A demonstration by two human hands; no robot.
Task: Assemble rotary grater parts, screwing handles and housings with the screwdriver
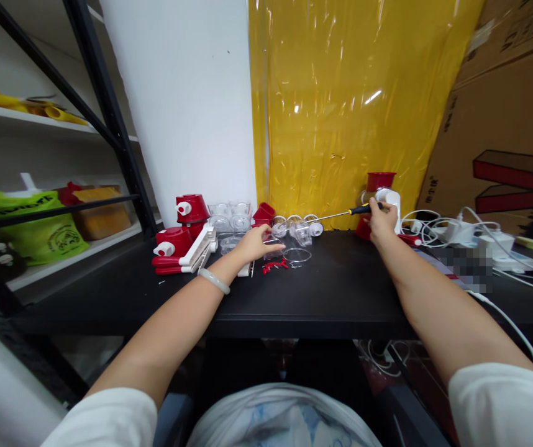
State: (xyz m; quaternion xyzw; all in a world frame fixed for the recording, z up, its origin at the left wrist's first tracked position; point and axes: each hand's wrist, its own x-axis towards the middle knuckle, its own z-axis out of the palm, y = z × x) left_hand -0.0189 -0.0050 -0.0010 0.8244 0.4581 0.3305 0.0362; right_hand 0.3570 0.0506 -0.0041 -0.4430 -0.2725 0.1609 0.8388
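Observation:
My right hand (382, 217) is closed round the black and yellow handle of a screwdriver (358, 210). Its long metal shaft points left, over the clear plastic parts. My left hand (256, 243), fingers apart, reaches over a clear plastic piece (273, 253); whether it touches the piece I cannot tell. Close by are several clear cups with white fittings (302, 233), a clear ring (297, 255) and small red parts (274, 267). Behind my right hand stands a red and white device (381, 181), partly hidden.
Red housings (191, 208) with white knobs and white-and-red arms (192, 256) are stacked at the left of the black table (304, 304). White cables and chargers (462, 233) crowd the right. A black shelf frame (108, 112) rises at left, a big cardboard box (504, 105) at right.

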